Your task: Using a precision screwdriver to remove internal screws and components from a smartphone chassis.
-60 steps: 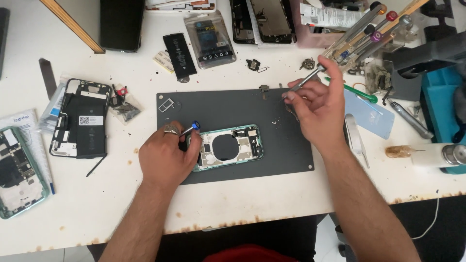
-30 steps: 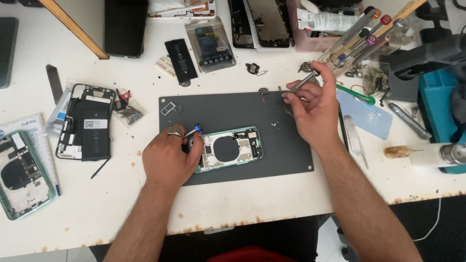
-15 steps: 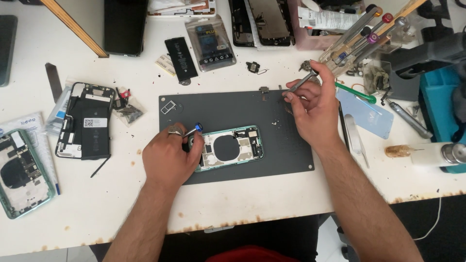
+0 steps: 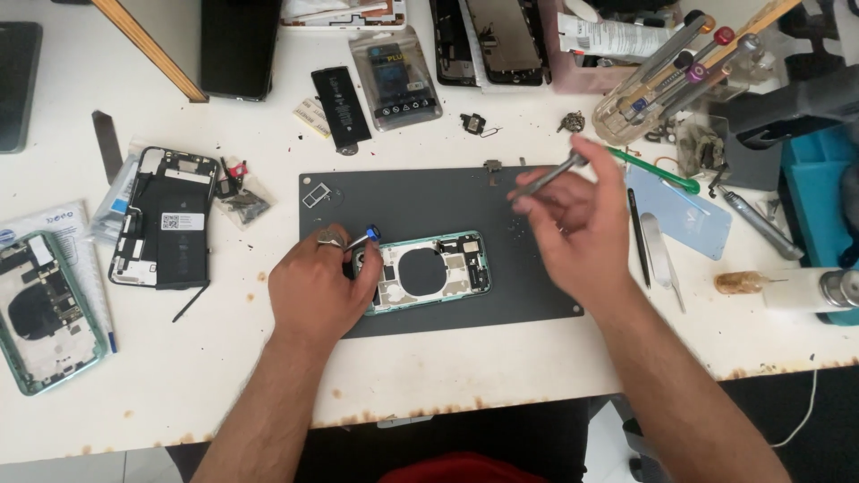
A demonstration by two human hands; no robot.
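The grey work mat (image 4: 429, 192) sat mid-bench, and everything happened on it. The left hand (image 4: 313, 291) was closed around a small blue-tipped screwdriver (image 4: 362, 240), its knuckles pressed against the left end of the green phone frame (image 4: 434, 273), which lay flat near the mat's front edge. The right hand (image 4: 573, 224) pinched a slim metal tool (image 4: 548, 176) between thumb and fingers, lifted over the mat's right side. Compared with a moment before, that hand had drifted slightly inward from the mat's back corner (the tool kept its tilt), while the left had not budged. The opened black phone (image 4: 165, 219) lay off the mat's left side.
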